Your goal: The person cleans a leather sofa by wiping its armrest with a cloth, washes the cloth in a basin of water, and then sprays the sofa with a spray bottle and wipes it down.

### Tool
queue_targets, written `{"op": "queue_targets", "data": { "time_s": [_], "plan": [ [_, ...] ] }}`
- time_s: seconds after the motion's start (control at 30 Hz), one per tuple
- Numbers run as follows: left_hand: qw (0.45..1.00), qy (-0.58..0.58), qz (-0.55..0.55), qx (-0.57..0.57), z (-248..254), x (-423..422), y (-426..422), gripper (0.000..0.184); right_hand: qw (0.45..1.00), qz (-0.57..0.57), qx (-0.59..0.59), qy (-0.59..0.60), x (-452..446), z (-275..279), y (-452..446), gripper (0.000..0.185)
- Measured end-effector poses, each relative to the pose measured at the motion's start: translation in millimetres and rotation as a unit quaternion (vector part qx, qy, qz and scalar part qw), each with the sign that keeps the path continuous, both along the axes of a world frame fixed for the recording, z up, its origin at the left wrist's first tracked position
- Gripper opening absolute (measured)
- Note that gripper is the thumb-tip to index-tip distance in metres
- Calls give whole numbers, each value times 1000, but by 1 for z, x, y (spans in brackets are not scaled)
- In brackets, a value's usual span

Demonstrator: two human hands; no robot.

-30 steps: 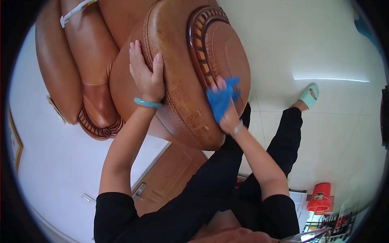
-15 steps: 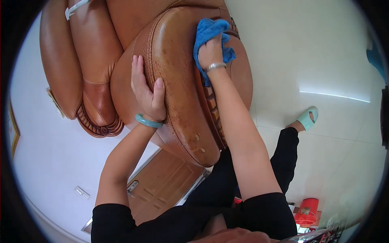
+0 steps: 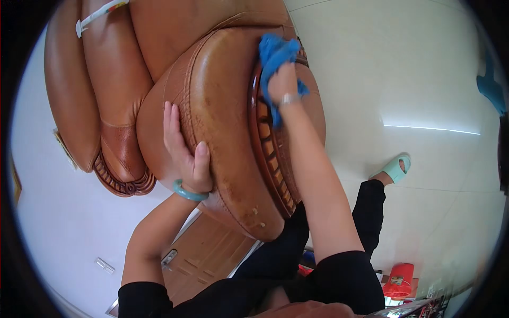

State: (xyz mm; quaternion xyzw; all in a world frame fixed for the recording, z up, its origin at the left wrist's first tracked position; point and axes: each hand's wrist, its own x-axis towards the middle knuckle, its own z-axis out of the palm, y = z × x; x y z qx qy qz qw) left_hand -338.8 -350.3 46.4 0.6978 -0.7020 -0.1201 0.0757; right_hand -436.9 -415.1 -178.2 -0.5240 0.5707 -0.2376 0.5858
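A brown leather sofa armrest (image 3: 220, 106) fills the middle of the view, its top scuffed and worn near the front end. Along its right side runs a carved wooden trim (image 3: 272, 151). My right hand (image 3: 282, 85) grips a crumpled blue cloth (image 3: 275, 53) against the far part of this trim side; the fingers are partly hidden by the cloth. My left hand (image 3: 185, 153) lies flat on the armrest's left side, fingers stretched out, holding nothing. A pale green bangle circles the left wrist and a silver bracelet the right.
More sofa cushions (image 3: 114, 63) lie at upper left, with a white strip-like object (image 3: 101, 16) on them. A wooden door (image 3: 207, 254) stands below. On the pale tiled floor (image 3: 355, 79) are my foot in a green slipper (image 3: 396, 168) and a red bucket (image 3: 399, 281).
The whole view has shifted, so the sofa sits a little lower and further left. The cloth has moved along the wooden trim, baring more of it. My left hand stays on the armrest.
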Motion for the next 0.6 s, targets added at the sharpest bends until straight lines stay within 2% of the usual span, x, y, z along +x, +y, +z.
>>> {"op": "queue_targets", "data": {
  "time_s": [0.07, 0.13, 0.17, 0.2, 0.27, 0.3, 0.4, 0.5, 0.57, 0.6],
  "plan": [
    [1000, 23, 7, 7, -1, 0, 0, 73, 974, -197, 105, -49, 17, -48, -30, 30],
    [1000, 18, 0, 7, -2, -1, -2, 73, 993, -75, 79, -38, 15, -43, -32, 31],
    [1000, 16, 1, 10, 0, -3, -1, 73, 997, -51, 36, -34, 14, -30, -23, 34],
    [1000, 18, -2, 12, 0, -4, -2, 73, 998, -28, -57, -31, 7, -2, 1, 38],
    [999, 30, 4, 11, -2, -3, -1, 73, 981, -60, -171, -65, -7, 59, 52, 48],
    [999, 37, 8, 12, -1, -3, 0, 73, 969, -158, -169, -92, -13, 96, 75, 53],
    [999, 31, 15, 16, 0, -7, -1, 74, 983, -104, -108, -105, -26, 107, 90, 55],
    [999, 39, 24, 21, -1, -8, -2, 75, 980, -73, -177, 62, -3, 55, 49, 54],
    [997, 51, 41, 30, -1, -9, -2, 80, 996, 24, -69, -46, -8, -3, -19, 52],
    [997, 55, 50, 34, -1, -11, -2, 81, 999, -3, -42, -11, -2, -36, -32, 50]
  ]
}}
